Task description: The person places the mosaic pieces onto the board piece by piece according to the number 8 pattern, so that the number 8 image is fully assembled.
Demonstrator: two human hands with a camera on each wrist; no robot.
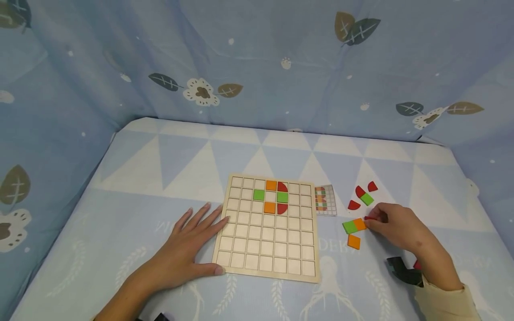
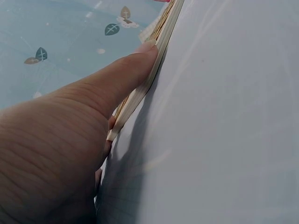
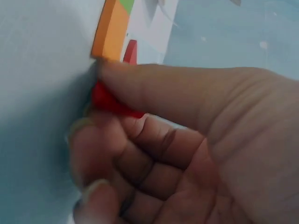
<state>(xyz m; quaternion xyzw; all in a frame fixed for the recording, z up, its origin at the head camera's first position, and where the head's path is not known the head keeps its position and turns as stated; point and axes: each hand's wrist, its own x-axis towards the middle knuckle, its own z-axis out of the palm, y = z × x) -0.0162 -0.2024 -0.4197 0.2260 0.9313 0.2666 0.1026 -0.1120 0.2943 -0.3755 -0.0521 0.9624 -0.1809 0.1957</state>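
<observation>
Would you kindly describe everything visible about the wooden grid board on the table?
The wooden grid board is a pale, light-wood square tray divided into rows of shallow square cells, lying flat on the blue patterned cloth. Most cells are bare; near its far edge sit two orange squares, two green squares and two red quarter-round pieces around an open cell. The left hand rests flat against its left edge, thumb at the near corner. The left wrist view shows a thin, layered edge.
</observation>
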